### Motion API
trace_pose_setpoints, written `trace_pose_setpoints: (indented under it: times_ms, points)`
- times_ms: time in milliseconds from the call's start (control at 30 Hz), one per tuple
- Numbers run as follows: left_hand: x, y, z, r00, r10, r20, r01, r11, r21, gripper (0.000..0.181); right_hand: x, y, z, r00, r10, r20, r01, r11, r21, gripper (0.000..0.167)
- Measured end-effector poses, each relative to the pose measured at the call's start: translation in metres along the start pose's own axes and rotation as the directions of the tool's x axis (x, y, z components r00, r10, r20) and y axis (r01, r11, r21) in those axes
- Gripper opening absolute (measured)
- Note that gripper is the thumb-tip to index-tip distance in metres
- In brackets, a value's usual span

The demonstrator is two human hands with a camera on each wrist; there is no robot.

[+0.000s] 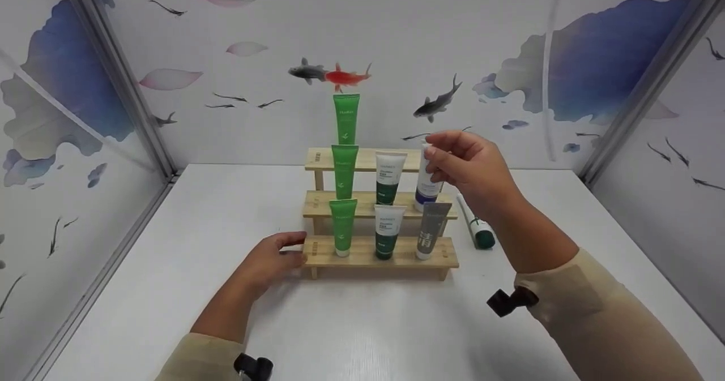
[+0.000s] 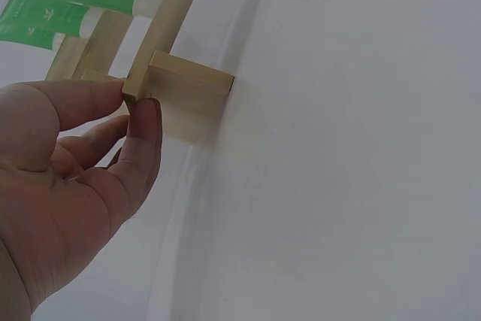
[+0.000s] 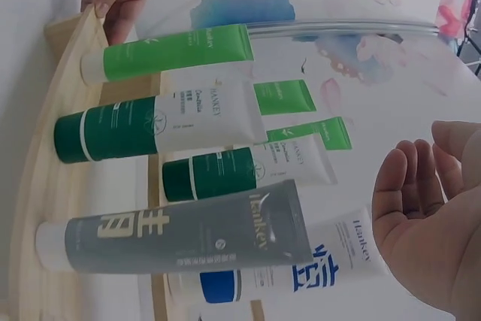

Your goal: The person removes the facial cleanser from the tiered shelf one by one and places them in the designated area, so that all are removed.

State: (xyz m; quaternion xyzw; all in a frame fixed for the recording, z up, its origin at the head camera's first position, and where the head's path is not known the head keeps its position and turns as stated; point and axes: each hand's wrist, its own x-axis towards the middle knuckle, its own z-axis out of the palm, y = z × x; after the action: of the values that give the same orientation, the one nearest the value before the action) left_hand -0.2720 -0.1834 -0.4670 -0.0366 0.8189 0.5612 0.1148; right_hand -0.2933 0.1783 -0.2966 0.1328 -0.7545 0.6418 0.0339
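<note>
A three-tier wooden rack (image 1: 362, 261) holds several cosmetic tubes. My left hand (image 1: 277, 261) pinches the left end of its bottom shelf between thumb and fingers, as the left wrist view (image 2: 83, 163) shows. At the right of the middle shelf stands a white and blue tube (image 1: 427, 185). My right hand (image 1: 473, 163) is at that tube's top, partly covering it; the right wrist view shows loosely bent fingers (image 3: 412, 186) with nothing between them. Directly in front, on the bottom shelf, a grey tube (image 1: 434, 228) leans slightly.
Green tubes (image 1: 343, 225) stand on all three tiers at the left. White and dark green tubes (image 1: 389, 231) occupy the centre of the lower two. Another white and green tube (image 1: 481, 231) lies on the table right of the rack. Printed panels (image 1: 243, 126) enclose the table.
</note>
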Motion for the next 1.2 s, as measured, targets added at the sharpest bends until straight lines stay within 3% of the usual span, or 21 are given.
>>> trace_pose_setpoints:
  times_ms: [167,400,733,967,1200]
  points:
    - [0.0,0.002,0.0,1.0,-0.002,-0.001,0.002,1.0,0.006,0.055,0.012,-0.01,0.017,0.999,-0.025,0.033,0.024,1.0,0.018,0.035]
    - [0.0,0.002,0.001,1.0,-0.008,0.003,0.008,1.0,-0.006,0.055,0.033,-0.024,0.038,1.0,-0.014,0.019,0.013,0.999,0.033,0.034]
    - [-0.001,0.002,0.0,1.0,0.0,0.003,0.0,1.0,-0.006,0.056,0.066,-0.033,0.057,0.998,-0.005,0.058,0.002,0.998,0.056,0.031]
    - [-0.002,0.002,0.0,1.0,0.024,0.002,-0.024,1.0,0.002,0.055,0.092,-0.038,0.063,0.996,0.059,0.061,-0.062,0.997,0.043,0.03]
    - [-0.001,0.0,0.002,1.0,0.01,-0.012,-0.01,1.0,-0.002,0.055,0.112,-0.038,0.074,0.993,0.115,0.041,-0.114,0.993,-0.022,0.038]
